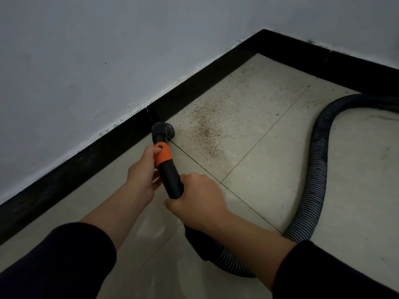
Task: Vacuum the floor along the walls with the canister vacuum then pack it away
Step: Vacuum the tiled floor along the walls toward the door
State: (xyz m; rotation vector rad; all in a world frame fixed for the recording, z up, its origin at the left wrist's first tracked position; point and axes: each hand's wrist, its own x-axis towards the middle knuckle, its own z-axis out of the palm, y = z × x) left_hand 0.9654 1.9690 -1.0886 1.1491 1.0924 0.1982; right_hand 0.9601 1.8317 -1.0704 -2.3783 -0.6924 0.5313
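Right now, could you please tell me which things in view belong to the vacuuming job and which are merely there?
Part of the job:
- wand, gripped by the left hand and the right hand
- nozzle against the skirting
- ribbed hose
- grit patch on the floor tiles

Merely there:
- wall
- black skirting board

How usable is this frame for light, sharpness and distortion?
Head view: dim, flat, bluish light, no glare; slightly soft overall; the black baseboard hardly bows; the black nozzle blends into it; the grit patch and the left hand and right hand on the wand are readable.
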